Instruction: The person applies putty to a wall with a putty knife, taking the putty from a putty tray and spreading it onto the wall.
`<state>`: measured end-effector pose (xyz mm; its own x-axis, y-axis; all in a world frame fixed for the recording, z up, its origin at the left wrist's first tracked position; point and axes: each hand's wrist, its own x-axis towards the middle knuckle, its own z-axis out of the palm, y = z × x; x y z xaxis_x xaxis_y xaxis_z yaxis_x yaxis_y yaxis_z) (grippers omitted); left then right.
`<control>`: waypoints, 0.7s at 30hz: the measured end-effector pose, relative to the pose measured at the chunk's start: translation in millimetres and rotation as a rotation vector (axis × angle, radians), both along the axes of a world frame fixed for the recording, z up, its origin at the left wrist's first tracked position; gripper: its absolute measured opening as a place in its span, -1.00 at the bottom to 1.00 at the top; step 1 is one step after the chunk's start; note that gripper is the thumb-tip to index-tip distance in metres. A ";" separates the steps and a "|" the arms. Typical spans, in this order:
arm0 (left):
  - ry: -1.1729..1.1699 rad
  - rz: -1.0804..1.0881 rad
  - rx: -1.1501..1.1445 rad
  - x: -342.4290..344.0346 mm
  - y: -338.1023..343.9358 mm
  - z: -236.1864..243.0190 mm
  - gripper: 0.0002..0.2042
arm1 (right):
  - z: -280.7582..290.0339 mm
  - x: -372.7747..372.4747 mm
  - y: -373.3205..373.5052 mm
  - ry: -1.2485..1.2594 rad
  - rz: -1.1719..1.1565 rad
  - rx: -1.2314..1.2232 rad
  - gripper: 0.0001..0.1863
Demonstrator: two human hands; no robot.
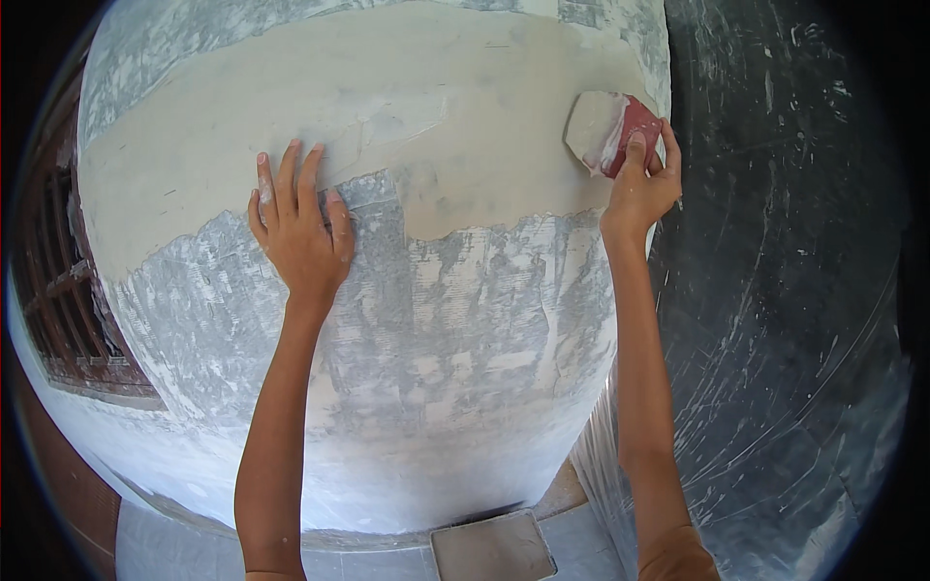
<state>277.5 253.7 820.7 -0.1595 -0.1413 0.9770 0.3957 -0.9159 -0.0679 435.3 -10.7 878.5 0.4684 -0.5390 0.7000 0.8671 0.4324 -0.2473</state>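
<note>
A wall (484,320) fills the middle, with a broad band of smooth beige putty (484,97) across its upper part and patchy grey-white surface below. My left hand (302,228) rests on it at the lower edge of the putty, fingers spread, holding nothing. Near the wall's right edge, my right hand (644,184) grips a flat red putty spreader (635,126) between thumb and fingers. Beige putty coats the left part of the spreader and a whiter streak crosses its middle. Whether its far edge touches the wall cannot be made out.
Dark plastic sheeting (775,290), splashed white, hangs to the right of the wall. On the left is a brown barred window frame (73,290). A square beige board or slab (492,550) lies on the grey floor at the wall's foot.
</note>
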 end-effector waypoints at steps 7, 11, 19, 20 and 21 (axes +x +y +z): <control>-0.005 -0.008 0.034 -2.2 9.2 -1.6 -0.56 | -13.5 -52.9 89.6 -0.296 0.226 -0.453 -0.58; -0.016 0.000 0.022 -3.7 6.3 -1.1 -0.57 | -16.1 -36.5 65.2 -0.166 0.135 -0.431 -0.58; 0.025 -0.011 0.007 0.4 0.4 -3.4 -0.58 | -33.1 -6.1 8.9 -0.019 0.218 -0.049 -0.52; 0.011 -0.006 0.010 -4.8 4.4 -4.0 -0.58 | -35.7 -21.2 29.0 -0.068 0.255 -0.149 -0.53; -0.003 -0.018 0.022 -5.0 2.7 -1.9 -0.58 | -39.7 -35.6 48.6 -0.134 0.254 -0.278 -0.55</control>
<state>272.5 256.4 818.8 -0.1652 -0.1598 0.9732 0.3793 -0.9212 -0.0868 399.7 37.9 838.8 0.4572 -0.1988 0.8669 0.7736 0.5698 -0.2773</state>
